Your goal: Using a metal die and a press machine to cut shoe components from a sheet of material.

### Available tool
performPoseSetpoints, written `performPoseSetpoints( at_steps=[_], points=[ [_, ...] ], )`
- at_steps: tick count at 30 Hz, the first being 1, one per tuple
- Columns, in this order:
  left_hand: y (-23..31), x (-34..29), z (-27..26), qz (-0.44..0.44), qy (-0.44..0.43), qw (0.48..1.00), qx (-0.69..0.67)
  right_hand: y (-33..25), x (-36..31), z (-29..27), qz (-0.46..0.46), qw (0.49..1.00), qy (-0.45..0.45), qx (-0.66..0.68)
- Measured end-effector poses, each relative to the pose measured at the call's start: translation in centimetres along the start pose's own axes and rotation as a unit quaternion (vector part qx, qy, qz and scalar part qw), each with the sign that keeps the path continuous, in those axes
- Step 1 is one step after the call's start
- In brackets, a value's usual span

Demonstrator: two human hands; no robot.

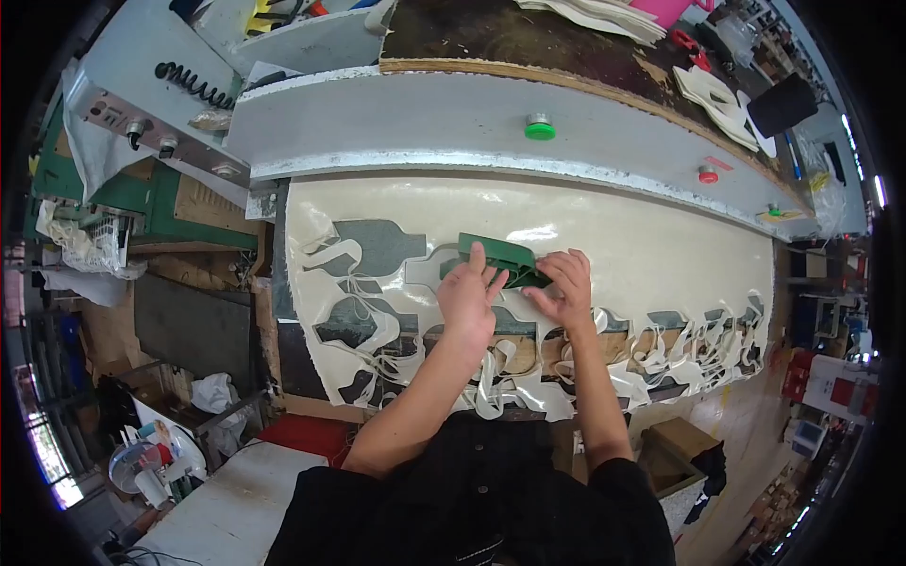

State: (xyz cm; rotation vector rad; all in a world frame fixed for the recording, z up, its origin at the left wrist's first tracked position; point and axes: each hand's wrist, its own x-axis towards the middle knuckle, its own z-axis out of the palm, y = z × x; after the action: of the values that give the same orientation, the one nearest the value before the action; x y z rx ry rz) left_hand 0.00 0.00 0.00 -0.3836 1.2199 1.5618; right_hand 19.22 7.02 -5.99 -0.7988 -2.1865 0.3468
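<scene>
A green cutting die (497, 251) with tall thin walls is gripped between my two hands, over the cream sheet (415, 203) on the press bed. My left hand (468, 300) holds its left part, with the index finger laid up against its side. On the die's right end my right hand (565, 288) has its thumb and fingers closed. Shaped holes and thin looping strips of offcut (377, 330) mark the sheet's left and near side. Whether the die's lower edge touches the sheet is hidden by my hands.
Behind the sheet runs a grey press beam (377, 123) with a green button (540, 128) and a red button (708, 174). Cut cream pieces (714, 99) lie on the dark board above. A fan (156, 462) stands at lower left, a carton (675, 453) at lower right.
</scene>
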Motion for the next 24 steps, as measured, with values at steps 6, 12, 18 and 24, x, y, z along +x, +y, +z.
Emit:
performPoseSetpoints(
  at_steps=[6,12,18,24],
  points=[
    [1.0,-1.9,1.9,-0.064,0.016,0.998,-0.008,2.8,1.0,-0.9,0.073,0.996,-0.016,0.042],
    [1.6,2.7,-4.1,0.007,-0.135,0.967,0.217,6.7,1.6,0.7,0.196,0.977,-0.071,0.042],
    [5.0,5.7,-8.8,0.463,-0.124,0.647,0.594,4.7,0.3,0.1,0.258,0.962,-0.036,0.088],
    [5.1,9.5,-9.4,0.504,-0.176,0.569,0.625,4.4,-2.1,0.2,0.208,0.974,-0.087,0.028]
  ],
)
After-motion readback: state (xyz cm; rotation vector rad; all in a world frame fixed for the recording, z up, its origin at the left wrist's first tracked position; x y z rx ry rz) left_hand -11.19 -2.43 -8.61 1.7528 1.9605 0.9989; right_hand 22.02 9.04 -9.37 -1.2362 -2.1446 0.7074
